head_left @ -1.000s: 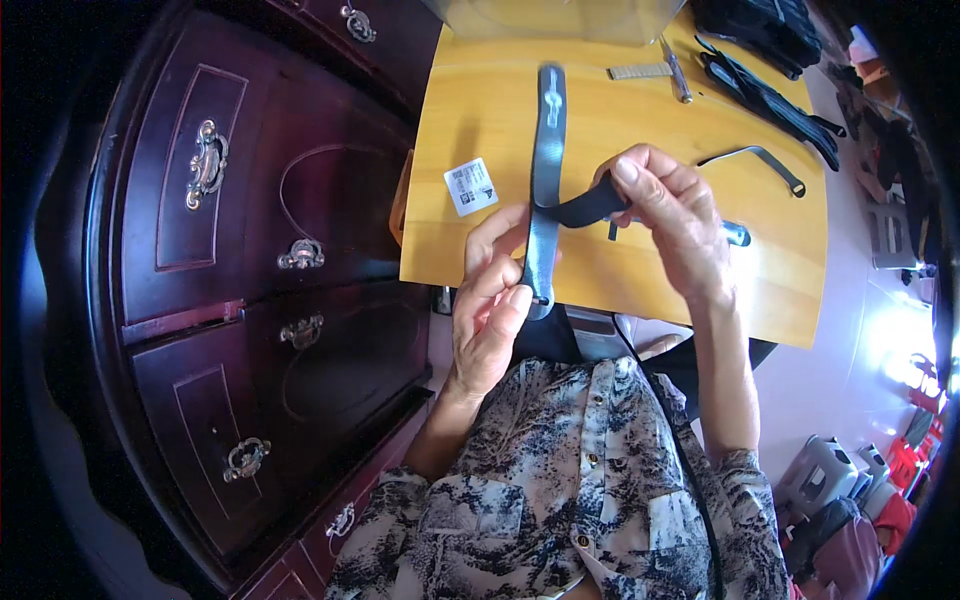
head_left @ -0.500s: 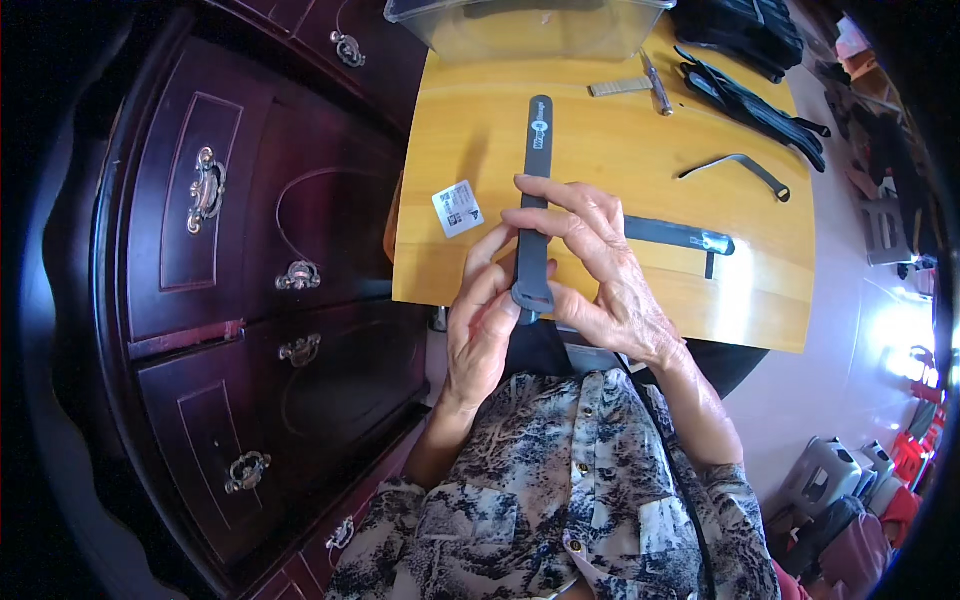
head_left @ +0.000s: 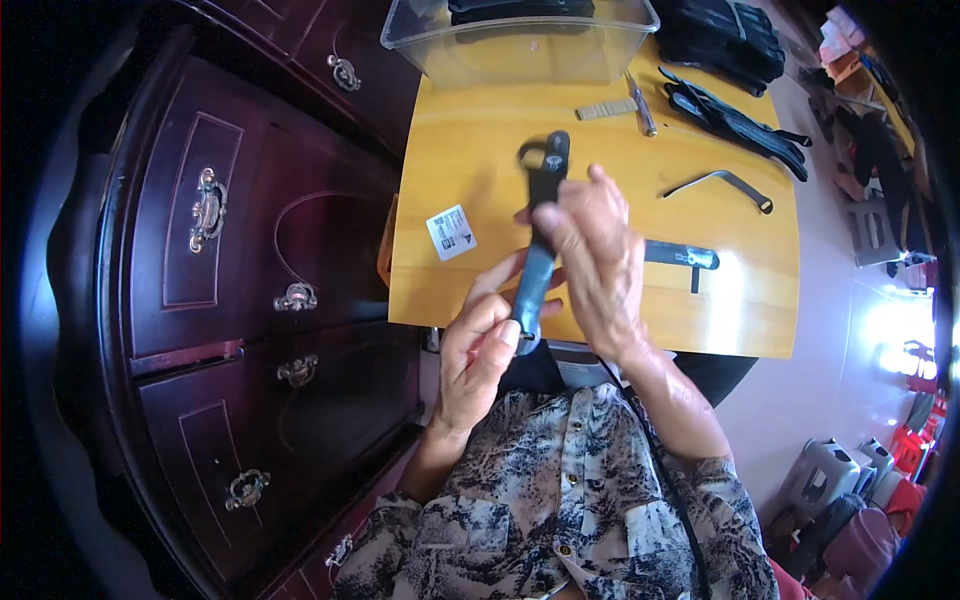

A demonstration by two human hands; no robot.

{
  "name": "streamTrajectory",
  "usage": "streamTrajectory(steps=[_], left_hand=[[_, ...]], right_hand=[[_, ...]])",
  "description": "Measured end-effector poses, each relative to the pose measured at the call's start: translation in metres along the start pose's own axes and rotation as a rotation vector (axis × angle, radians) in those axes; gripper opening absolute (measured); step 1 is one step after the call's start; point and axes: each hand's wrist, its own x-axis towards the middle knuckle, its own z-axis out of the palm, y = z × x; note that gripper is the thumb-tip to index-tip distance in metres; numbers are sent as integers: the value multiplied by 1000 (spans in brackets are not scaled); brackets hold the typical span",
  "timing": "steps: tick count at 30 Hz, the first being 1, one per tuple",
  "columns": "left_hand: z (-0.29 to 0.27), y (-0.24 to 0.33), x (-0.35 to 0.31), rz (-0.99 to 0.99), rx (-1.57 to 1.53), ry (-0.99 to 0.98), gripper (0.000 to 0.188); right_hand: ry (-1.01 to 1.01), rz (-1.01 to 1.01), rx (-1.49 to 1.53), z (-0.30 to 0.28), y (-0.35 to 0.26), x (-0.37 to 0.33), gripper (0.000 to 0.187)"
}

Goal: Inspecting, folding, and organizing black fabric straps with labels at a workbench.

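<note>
A dark flat strap (head_left: 541,225) with a metal ring at its far end is held over the yellow wooden table (head_left: 470,170). My left hand (head_left: 478,350) pinches the strap's near end between thumb and fingers. My right hand (head_left: 592,260) wraps around the strap's middle, fingers curled over it. Beyond my right hand, another dark strap piece (head_left: 682,256) lies flat on the table.
A clear plastic bin (head_left: 520,45) stands at the table's far edge. A small white tag (head_left: 451,232), a bent metal bar (head_left: 722,183), a metal tool (head_left: 641,105), a tan strip (head_left: 606,110) and black straps (head_left: 735,115) lie on the table. A dark wooden dresser (head_left: 250,260) stands at left.
My right hand has slid up along the strap toward its middle. The strap's far end now shows a metal ring. The view has shifted, bringing the clear bin into sight.
</note>
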Motion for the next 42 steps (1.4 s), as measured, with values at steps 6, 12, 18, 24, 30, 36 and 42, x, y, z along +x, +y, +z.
streamTrajectory(steps=[6,12,18,24,30,36,42], left_hand=[[2,17,-24,-17,-66,-154,26],[-34,0,-21,-45,180,30,26],[-66,-30,52,-174,214,-21,30],[-67,-36,79,-412,138,-25,30],[-69,-31,99,-620,328,170,31],[-74,-35,91,-599,448,323,38],[-8,0,57,-666,240,25,47]], right_hand=[[382,41,-403,-79,95,113,32],[175,-156,1020,-295,176,132,24],[460,481,160,-180,16,41,27],[257,794,308,-148,1,-31,26],[87,957,503,-124,3,-53,18],[-2,1004,708,-105,12,-64,13],[-167,626,129,-91,3,-76,12]])
